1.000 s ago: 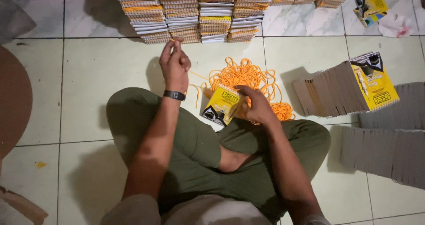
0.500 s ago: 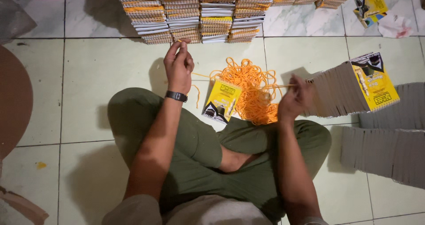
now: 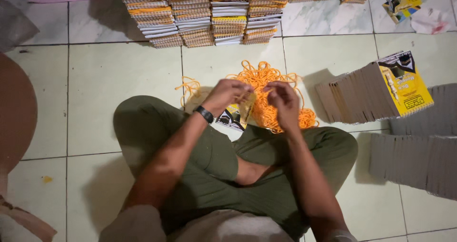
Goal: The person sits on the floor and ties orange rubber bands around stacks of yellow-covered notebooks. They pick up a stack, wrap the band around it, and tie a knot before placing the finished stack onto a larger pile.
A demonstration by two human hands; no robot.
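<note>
Orange cords point(image 3: 273, 87) lie heaped beneath both hands, left hand point(image 3: 228, 95) and right hand point(image 3: 284, 102).

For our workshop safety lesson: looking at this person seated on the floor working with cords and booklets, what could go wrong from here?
1. The orange cords lie in a loose tangle, so pulling one strand may knot or drag others.
2. The booklet rests loosely on the knee under the left hand and right hand; it may slip.
3. The leaning row of booklets beside the right knee could topple if bumped.
</note>
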